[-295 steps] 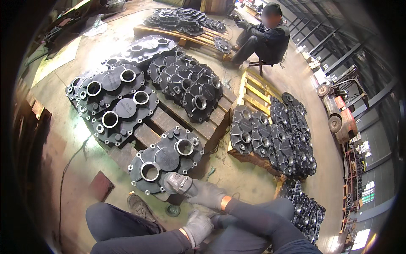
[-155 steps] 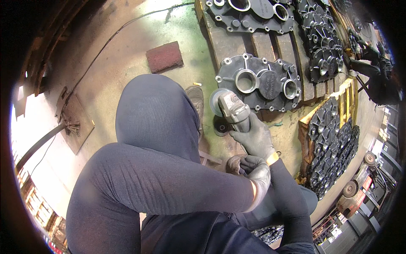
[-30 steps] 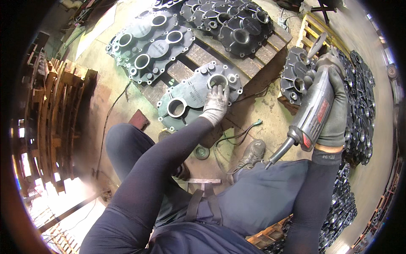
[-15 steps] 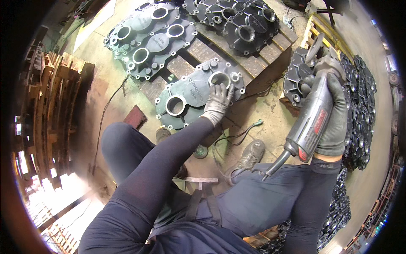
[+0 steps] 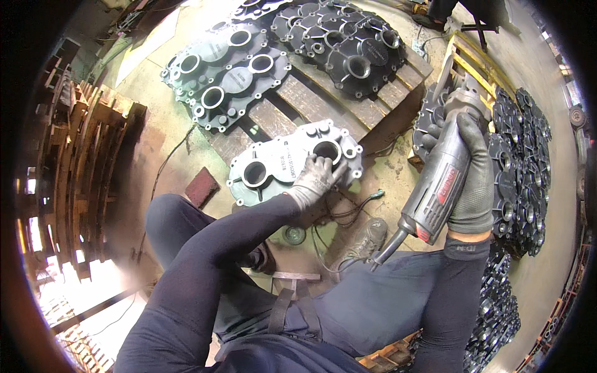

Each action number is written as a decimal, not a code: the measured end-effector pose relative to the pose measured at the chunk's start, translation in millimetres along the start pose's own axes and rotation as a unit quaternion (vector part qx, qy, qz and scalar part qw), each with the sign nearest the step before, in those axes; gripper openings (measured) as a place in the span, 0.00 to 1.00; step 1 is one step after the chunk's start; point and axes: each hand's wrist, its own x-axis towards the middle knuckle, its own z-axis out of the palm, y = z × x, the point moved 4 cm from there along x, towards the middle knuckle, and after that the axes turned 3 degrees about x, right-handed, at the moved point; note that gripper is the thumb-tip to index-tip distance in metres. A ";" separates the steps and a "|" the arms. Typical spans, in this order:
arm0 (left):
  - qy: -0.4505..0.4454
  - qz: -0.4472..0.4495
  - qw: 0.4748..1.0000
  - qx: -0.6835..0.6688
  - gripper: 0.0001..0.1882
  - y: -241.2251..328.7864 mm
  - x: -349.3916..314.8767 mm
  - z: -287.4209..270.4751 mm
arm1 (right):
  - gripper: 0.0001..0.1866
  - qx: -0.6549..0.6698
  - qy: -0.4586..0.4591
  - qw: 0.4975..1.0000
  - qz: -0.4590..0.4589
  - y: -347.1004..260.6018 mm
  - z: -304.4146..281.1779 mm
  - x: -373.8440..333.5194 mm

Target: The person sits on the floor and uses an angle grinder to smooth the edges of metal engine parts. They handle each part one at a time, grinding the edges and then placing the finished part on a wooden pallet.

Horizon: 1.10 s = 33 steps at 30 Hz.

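My left hand [image 5: 316,182], in a grey glove, grips a silver cast metal cover [image 5: 283,163] with its fingers hooked at the right-hand round bore. The cover is tilted at the near edge of a wooden pallet [image 5: 311,99]. My gloved right hand [image 5: 472,177] is wrapped round the body of an angle grinder [image 5: 437,180], held off to the right, clear of that cover. The grinder's head points away from me, its disc seen nearly edge-on, and its cord runs down toward my lap.
Silver covers [image 5: 238,78] lie at the pallet's left, black covers [image 5: 373,53] at its far right. More black covers [image 5: 522,168] are stacked along the right. Stacked pallets [image 5: 93,180] stand at left. A reddish-brown block [image 5: 202,188] and a cable plug [image 5: 377,194] lie on the floor.
The cover under my left hand has tilted and now catches more light. My right hand has brought the grinder slightly left and down, its disc turning edge-on. A person's leg now shows at upper right.
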 end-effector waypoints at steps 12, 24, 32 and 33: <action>-0.188 0.099 0.849 -0.484 0.52 -127.3 44.6 -159.6 | 0.30 0.022 -0.011 1.000 -0.003 -2.4 0.3 -14.8; -0.106 -0.140 0.961 -0.212 0.18 -216.9 62.8 -110.3 | 0.29 -0.005 0.002 1.000 0.006 7.5 4.5 -6.5; -0.121 -0.106 0.938 -0.308 0.19 -200.6 54.3 -105.8 | 0.28 -0.015 0.025 1.000 -0.003 0.8 7.1 -6.0; -0.143 -0.113 0.920 -0.348 0.20 -200.4 52.2 -103.1 | 0.28 -0.016 0.028 0.999 0.005 2.3 5.6 -5.1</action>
